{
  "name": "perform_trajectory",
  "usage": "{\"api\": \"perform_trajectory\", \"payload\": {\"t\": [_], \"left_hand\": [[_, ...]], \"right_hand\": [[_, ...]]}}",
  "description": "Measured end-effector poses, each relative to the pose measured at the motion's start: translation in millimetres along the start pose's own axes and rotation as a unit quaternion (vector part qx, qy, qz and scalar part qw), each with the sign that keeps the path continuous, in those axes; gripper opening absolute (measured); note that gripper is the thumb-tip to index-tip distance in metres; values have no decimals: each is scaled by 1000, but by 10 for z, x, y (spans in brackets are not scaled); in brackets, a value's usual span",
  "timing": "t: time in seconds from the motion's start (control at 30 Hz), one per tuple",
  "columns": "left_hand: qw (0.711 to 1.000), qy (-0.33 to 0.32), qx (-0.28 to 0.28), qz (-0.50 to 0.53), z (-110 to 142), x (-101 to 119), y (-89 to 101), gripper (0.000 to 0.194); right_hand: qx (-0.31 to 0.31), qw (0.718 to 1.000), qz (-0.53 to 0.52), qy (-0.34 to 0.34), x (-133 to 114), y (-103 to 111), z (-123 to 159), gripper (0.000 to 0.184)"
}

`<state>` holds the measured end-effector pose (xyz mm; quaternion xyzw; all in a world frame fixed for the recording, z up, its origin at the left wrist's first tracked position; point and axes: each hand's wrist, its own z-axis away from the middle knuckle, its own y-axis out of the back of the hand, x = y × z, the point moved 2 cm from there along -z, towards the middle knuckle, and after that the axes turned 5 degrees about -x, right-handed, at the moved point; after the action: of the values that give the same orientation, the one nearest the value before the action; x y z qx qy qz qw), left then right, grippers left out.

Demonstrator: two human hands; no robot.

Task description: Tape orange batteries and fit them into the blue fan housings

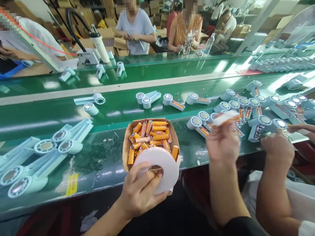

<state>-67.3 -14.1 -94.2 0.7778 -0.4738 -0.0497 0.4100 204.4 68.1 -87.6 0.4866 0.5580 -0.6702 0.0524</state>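
My left hand (pixel 141 186) is closed on a roll of white tape (pixel 169 170), its fingers in the core hole. The roll covers the near edge of a cardboard box (pixel 126 147) of orange-wrapped battery cells (pixel 157 132). To the right, my right hand (pixel 222 142) is raised and blurred by motion. Its fingers are closed on an orange battery cell (pixel 235 117) with a white piece (pixel 225 118) along it. Behind that hand lie pale blue round-headed housings (pixel 196 122), several with orange cells in their handles.
A co-worker's hand (pixel 278 144) works among the housings close on my right. Empty-handled housings (pixel 46 146) lie at left beside a yellow label (pixel 72 184). More housings stand on the green conveyor (pixel 118 114). People (pixel 137 29) sit across the line, near water bottles (pixel 188 42).
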Motion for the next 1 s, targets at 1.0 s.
{"api": "perform_trajectory", "payload": {"t": [1.0], "left_hand": [[782,150,-549,-256,-1287,-2853,-270,37]], "right_hand": [[-404,872,274,-42,524,-786,-411,42]]}}
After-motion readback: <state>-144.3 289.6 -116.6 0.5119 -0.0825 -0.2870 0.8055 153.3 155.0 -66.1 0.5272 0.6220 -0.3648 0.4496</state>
